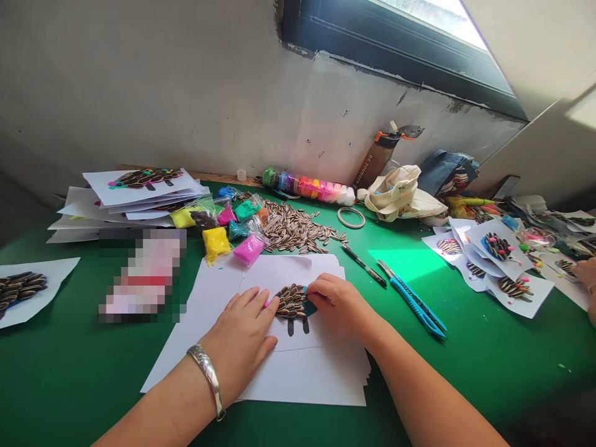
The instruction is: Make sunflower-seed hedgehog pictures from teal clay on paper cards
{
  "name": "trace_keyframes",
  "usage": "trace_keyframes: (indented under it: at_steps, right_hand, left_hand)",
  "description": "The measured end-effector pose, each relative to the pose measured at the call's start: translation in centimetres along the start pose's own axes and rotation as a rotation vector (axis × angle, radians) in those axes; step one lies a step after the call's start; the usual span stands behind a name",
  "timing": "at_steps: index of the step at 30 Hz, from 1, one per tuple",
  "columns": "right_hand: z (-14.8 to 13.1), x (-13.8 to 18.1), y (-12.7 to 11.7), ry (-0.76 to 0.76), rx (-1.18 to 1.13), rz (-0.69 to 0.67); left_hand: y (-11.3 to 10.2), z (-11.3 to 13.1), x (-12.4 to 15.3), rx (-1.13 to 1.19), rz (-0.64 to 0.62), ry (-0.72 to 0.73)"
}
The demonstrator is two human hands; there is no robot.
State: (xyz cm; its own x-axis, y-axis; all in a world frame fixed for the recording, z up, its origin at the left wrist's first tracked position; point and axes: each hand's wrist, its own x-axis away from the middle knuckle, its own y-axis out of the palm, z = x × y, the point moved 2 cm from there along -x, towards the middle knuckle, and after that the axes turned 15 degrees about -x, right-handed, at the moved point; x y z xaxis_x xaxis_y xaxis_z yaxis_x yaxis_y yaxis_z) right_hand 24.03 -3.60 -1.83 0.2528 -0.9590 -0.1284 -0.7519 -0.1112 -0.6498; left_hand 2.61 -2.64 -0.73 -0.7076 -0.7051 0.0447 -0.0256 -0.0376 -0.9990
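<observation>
The left hand [239,326] lies open against the sunflower-seed picture [291,302]; the right hand [347,304] bunches fingertips at its far end, grip hidden. Light pressure suits best.

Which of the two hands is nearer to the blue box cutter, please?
Right: the right hand is left of the blue box cutter, while the left hand lies farther left.

Daylight from window [442,15] at one o'clock, pane blown out. Hard sunlit patch on green counter [46,372] just past three. Wall [139,81] dim, darkest toward nine. Soft shadow under right hand [342,304]. Centre fairly sharp; wide-angle stretch at edges, murky blur at four, pixelated block [144,273] near nine.
</observation>
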Motion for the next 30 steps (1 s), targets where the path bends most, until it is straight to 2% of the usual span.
trace_keyframes:
  at_steps: [9,15,22,25,30]
  right_hand:
    - [-0.1,-0.1,-0.6,0.012,-0.108,0.01]
    - [1.6,-0.1,-1.5,0.038,-0.207,0.221]
    - [4.2,-2.9,-3.8,0.173,0.048,0.35]
    - [4.5,-4.7,-4.2,0.175,0.148,0.331]
    - [4.6,-6.9,-3.0,0.167,0.314,0.246]
  left_hand:
    - [0.3,0.0,0.0,-0.008,0.035,-0.005]
    - [0.2,0.0,0.0,-0.001,0.013,-0.001]
    - [1.8,0.3,0.3,-0.043,0.104,-0.043]
    - [2.2,0.5,0.4,-0.064,0.094,-0.049]
    - [1.6,0.7,0.5,-0.077,0.066,-0.058]
